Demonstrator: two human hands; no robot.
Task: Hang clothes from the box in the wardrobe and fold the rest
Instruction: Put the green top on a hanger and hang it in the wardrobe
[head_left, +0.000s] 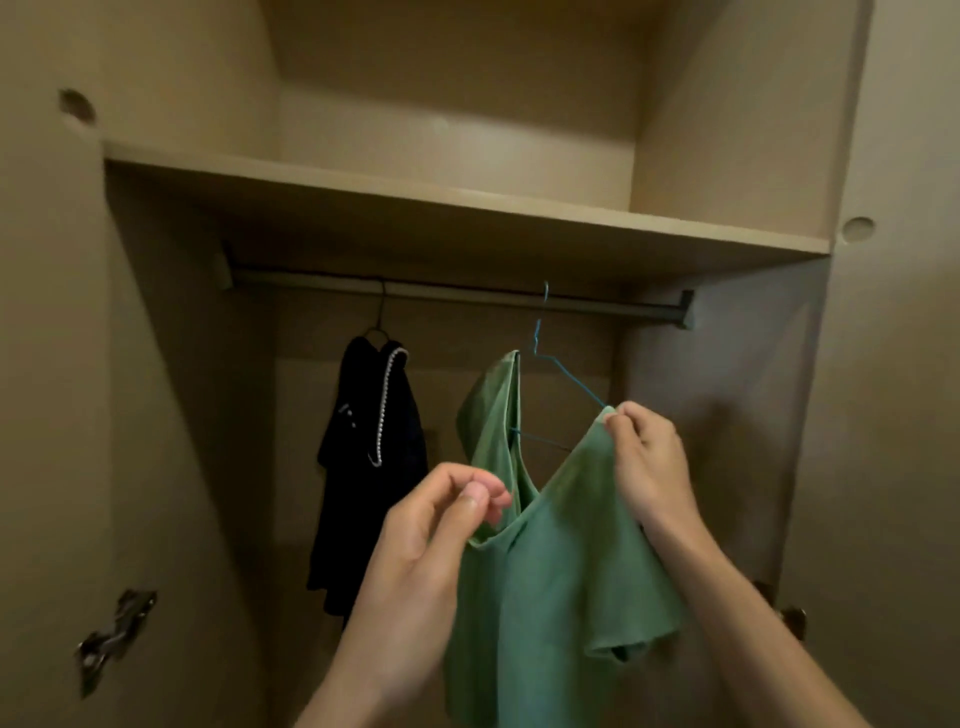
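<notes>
Green top (550, 561) hangs half-on a blue wire hanger (566, 374) hooked over the wardrobe rail (467, 293). Right hand (649, 462), raised, pinches its shoulder against the hanger's end; left hand (441, 514), lower, curls its fingers (480, 493) onto the neckline.

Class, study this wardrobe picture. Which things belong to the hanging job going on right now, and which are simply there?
In the job: green top, blue wire hanger, rail, left hand and right hand, both pinching the top.
Simply there: black garment already on its own hanger, upper shelf, door hinge.
</notes>
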